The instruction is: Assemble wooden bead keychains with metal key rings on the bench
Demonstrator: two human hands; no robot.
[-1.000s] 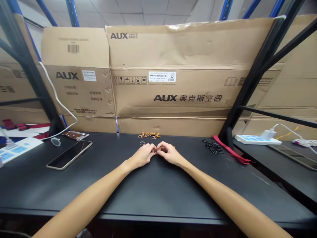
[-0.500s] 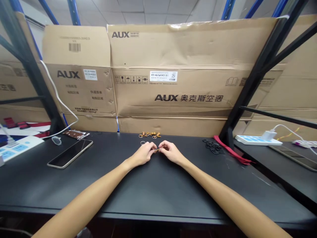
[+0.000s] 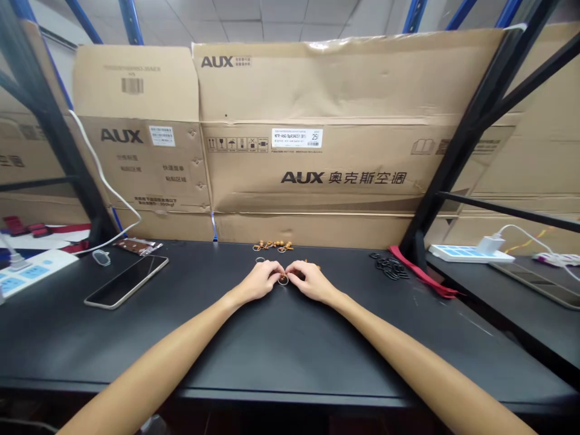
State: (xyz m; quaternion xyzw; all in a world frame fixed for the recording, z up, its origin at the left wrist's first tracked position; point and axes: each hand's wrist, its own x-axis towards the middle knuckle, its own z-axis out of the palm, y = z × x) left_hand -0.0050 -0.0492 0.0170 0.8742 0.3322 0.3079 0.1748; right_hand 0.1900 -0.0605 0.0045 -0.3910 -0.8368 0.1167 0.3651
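Observation:
My left hand [image 3: 261, 280] and my right hand [image 3: 312, 281] meet over the middle of the black table, fingers pinched close together. Between the fingertips is a small keychain with orange-brown bits, its metal ring [image 3: 283, 284] hanging toward me. The fingers cover most of it. A small orange-yellow piece [image 3: 318, 267] shows just behind my right hand. Farther back lies a cluster of orange-yellow beaded keychains [image 3: 273, 245] with metal rings. A loose metal ring [image 3: 260, 260] rests on the table just beyond my left hand.
A phone [image 3: 127, 282] lies at left, near a brown packet [image 3: 137, 245] and a white power strip [image 3: 34, 273]. To the right are a pile of black loops [image 3: 390, 267] and a red strap [image 3: 423, 273]. Cardboard [image 3: 317, 181] walls off the back of the table [image 3: 290, 350].
The keychain has turned between my fingers, so its ring now shows below the fingertips. My right hand has shifted slightly left, closer to my left hand. The camera view moved slightly.

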